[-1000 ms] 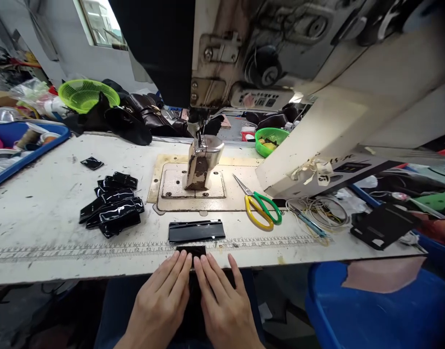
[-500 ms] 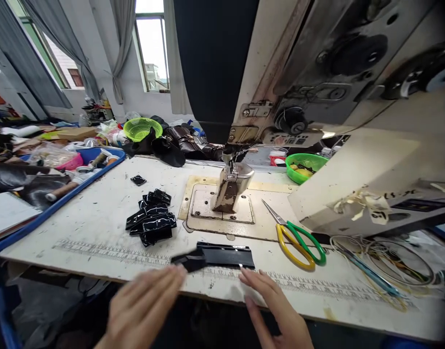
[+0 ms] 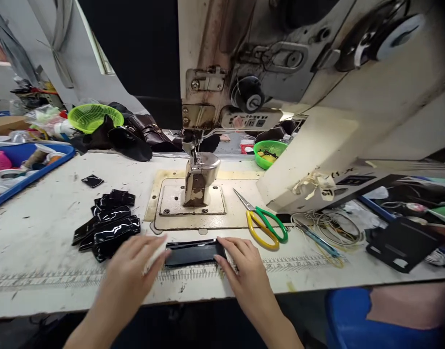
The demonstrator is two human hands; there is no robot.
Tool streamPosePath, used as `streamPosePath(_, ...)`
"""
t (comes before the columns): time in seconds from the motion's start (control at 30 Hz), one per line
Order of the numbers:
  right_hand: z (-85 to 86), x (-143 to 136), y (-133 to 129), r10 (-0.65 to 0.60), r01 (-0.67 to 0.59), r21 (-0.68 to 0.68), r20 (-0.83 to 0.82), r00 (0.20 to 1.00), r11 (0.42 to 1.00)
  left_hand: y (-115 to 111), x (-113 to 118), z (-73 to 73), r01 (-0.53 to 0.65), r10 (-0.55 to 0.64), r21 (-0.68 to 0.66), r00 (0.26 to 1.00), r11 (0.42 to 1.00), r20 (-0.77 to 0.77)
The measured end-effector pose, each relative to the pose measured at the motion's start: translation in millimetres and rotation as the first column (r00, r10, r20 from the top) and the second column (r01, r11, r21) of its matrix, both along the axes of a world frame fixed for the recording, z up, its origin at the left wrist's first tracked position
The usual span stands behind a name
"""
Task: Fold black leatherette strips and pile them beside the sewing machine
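Observation:
A flat black glossy strip (image 3: 193,254) lies on the white table near its front edge, over the printed ruler. My right hand (image 3: 242,264) pinches the strip's right end between thumb and fingers. At the strip's left end is my left hand (image 3: 135,264), slightly blurred, its thumb and fingers apart and nothing seen between them. Just beyond my left hand sits a pile of black glossy pieces (image 3: 113,232). One small black square (image 3: 92,181) lies apart, farther back.
Behind the strip stands the sewing machine's post (image 3: 198,186), under the machine head. Scissors (image 3: 262,225) with yellow and green handles lie to the right, near a coil of cord (image 3: 334,228) and a black flat object (image 3: 404,245). A blue tray (image 3: 37,169) is at left.
The view has turned right. My right hand has closed on the strip's right end. A dark piece formerly by my left hand's fingertips now lies with the pile, and that hand has opened.

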State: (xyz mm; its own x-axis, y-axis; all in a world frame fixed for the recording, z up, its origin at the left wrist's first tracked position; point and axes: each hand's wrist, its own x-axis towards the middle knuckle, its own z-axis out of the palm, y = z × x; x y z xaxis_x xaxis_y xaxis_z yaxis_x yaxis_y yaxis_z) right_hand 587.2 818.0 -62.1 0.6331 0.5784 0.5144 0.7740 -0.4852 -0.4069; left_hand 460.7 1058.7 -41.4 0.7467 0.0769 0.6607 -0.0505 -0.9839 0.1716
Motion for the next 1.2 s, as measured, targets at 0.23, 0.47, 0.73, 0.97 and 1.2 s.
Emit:
streamPosePath(0.23,1.3,2,7,-0.003,0.004,0.030,-0.032,0.999,1.000,-27,14,-25.4,-0.010,0.004,-0.051,0.992,0.999,-0.127)
streamPosePath(0.47,15.2,-28,5,0.152,-0.095,0.203,-0.288,0.945,0.975,-51,-5,-5.2,-0.028,-0.079,-0.478,0.976,0.878,-0.201)
streamPosePath(0.73,4.5,-53,11,-0.092,0.100,0.068,-0.112,0.989,0.993,-68,-12,-9.1,-0.226,0.134,-0.353,0.955,0.908,-0.266)
streamPosePath(0.97,6.8,-60,31,-0.064,0.048,0.209,0.070,0.995,0.977,-92,1,-8.5,-0.169,0.167,-0.013,0.983,0.986,-0.074)
streamPosePath(1.2,7.6,-61,14,0.141,-0.147,0.233,0.041,0.989,0.961,-88,-24,-13.3,-0.037,0.040,0.020,0.991,0.999,-0.131)
